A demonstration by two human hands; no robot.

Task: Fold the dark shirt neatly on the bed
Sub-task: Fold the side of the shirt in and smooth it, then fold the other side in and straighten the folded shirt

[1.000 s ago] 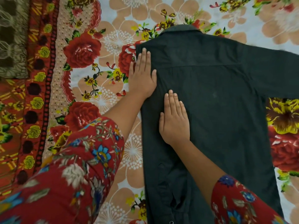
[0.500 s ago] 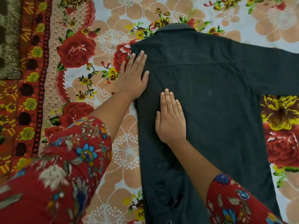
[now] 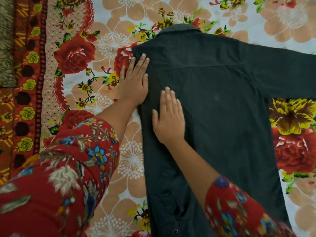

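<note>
The shirt (image 3: 222, 117) lies back-up on the bed, collar (image 3: 179, 29) at the far end and hem toward me, running out of view at the bottom. Its left side looks folded in: that edge runs straight down from the shoulder, no sleeve shows there, and low down I can see bunched cloth and a button (image 3: 175, 231), which I take for the folded-over part. The shirt's right sleeve (image 3: 282, 71) is spread straight out to the side and not yet folded.

My left hand (image 3: 135, 82) is flat with straight fingers, lying across that left edge near the shoulder, partly on the shirt and partly on the sheet. My right hand (image 3: 169, 120) is flat too, palm down on the back panel just beside it. Neither holds anything; both press the cloth. I judge I am smoothing the first fold, so the task is early: the right side and sleeve have to come in, then the length folded up.

Under it all is a bedsheet (image 3: 119, 159) printed with big peach flowers and red roses, with a red border (image 3: 25, 100) of yellow roses at the left. An olive patterned cloth (image 3: 5, 48) sits in the far left corner; I cannot tell whether it is a pillow. No more of the room shows.
</note>
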